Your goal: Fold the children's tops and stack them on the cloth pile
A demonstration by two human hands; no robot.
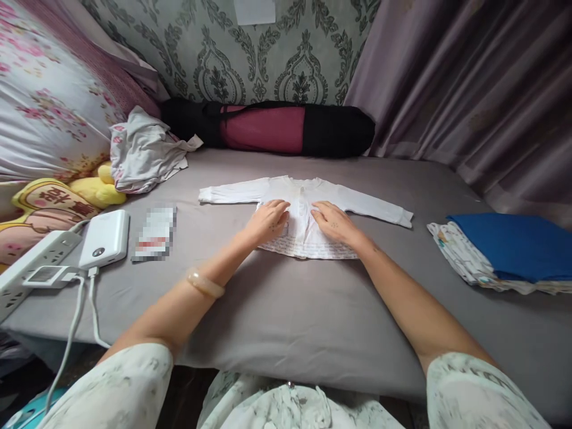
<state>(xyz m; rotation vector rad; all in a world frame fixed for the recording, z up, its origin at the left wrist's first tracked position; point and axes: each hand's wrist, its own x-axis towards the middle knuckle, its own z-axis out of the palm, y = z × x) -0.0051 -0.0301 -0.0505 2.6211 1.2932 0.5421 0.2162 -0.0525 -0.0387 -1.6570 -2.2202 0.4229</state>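
Note:
A small white long-sleeved shirt (302,189) lies spread face up on the grey bed sheet, its sleeves stretched out to both sides. Rows of fine print run along its hem. My left hand (269,223) rests on the left half of the front, fingers bent slightly and lying on the cloth. On the other side of the button strip, my right hand (333,221) touches the right half, fingers stretched towards the middle. Small creases show in the fabric between the hands. Neither hand visibly grips the cloth, though some fingertips are partly hidden.
Folded clothes with a blue piece (518,244) lie at right. A black and maroon bag (263,128) lies along the wall. At left are a crumpled cloth (143,152), a white power bank (105,238), a power strip (36,268) with cables, and a blurred packet (154,232).

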